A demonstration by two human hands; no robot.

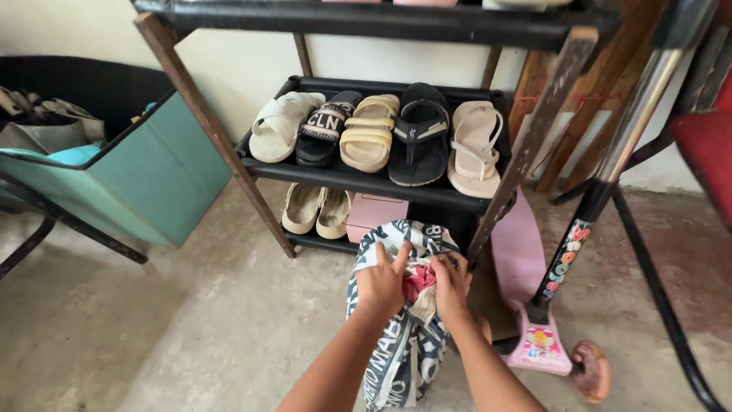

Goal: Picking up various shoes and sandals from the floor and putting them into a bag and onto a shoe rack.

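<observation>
A soft fabric bag (404, 351) with white and dark blue lettering stands on the concrete floor in front of a black shoe rack (366, 179). My left hand (381, 284) grips the bag's opening on the left side. My right hand (451, 284) pinches the opening on the right, fingers curled into the cloth. Between the two hands a red and pale cloth (418, 284) shows inside the mouth of the bag. The bag's lower part is partly hidden by my forearms.
The rack's middle shelf holds several sandals and a black flip-flop (418, 133); below are beige shoes (316, 210) and a pink box (374, 214). A pink kick scooter (545, 336) leans at the right. A teal bin (145, 179) stands at the left, a red chair (705, 145) at far right.
</observation>
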